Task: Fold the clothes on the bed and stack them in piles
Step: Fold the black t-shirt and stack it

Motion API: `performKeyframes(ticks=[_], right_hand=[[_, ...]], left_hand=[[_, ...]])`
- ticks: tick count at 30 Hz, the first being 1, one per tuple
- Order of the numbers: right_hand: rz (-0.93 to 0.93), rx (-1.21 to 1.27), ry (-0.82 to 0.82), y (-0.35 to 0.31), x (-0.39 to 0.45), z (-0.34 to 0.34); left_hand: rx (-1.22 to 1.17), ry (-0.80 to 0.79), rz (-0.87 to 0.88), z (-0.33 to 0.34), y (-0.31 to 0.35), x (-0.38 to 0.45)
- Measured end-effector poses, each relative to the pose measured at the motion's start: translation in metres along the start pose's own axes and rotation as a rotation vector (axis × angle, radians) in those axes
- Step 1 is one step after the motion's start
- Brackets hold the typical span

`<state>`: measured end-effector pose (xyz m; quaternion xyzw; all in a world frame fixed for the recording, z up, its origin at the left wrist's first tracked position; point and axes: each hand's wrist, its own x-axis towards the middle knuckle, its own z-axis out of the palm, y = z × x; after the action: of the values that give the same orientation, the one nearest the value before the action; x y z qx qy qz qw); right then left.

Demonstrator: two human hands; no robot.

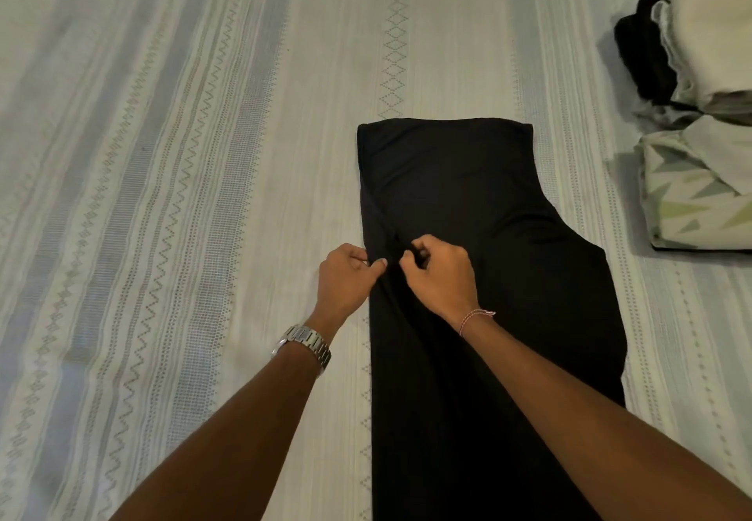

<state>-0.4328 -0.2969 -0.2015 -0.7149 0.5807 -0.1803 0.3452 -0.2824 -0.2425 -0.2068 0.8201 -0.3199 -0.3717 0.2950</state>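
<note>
Garment: we see a black garment, perhaps trousers or a skirt folded lengthwise, lying flat on the bed. It runs from a straight hem or waistband at its far end down to the near edge of the view, right of the middle.

Garment shape: the left edge is straight, while the right side bulges outward partway down and then narrows back in. A crease runs diagonally from the upper left toward the hands.

Left hand: our left hand sits at the garment's left edge, fingers curled and thumb closed against them, pinching the black cloth right at that edge.

Right hand: our right hand rests on the garment just beside the left, fingers curled in, pinching a small fold of the same cloth. The two hands nearly touch.

Wrists: a silver metal watch sits on the left wrist, and a thin pink thread bracelet on the right.

Bed cover: pale, with woven stripes of zigzag and diamond patterns running lengthwise.

Piles: at the right edge, well apart from the black garment, we see folded clothes. Nearest is a white piece with green and grey triangles. Beyond it lies a stack of white and black pieces, too blurred to name singly.
</note>
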Motion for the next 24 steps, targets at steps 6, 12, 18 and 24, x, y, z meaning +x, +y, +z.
performKeyframes(ticks=[6, 12, 18, 24], right_hand=[[0.196, -0.016, 0.016, 0.022, 0.009, -0.027], [0.101, -0.158, 0.062, 0.026, 0.0, -0.025], [0.085, -0.21, 0.091, 0.023, 0.008, -0.024], [-0.048, -0.128, 0.044, 0.004, 0.045, -0.014]], left_hand=[[-0.024, -0.017, -0.013, 0.005, -0.007, -0.001], [-0.004, 0.006, -0.05, 0.01, -0.004, -0.003], [0.096, 0.013, -0.059, 0.013, 0.0, 0.003], [0.105, 0.074, 0.018, 0.003, 0.012, 0.019]])
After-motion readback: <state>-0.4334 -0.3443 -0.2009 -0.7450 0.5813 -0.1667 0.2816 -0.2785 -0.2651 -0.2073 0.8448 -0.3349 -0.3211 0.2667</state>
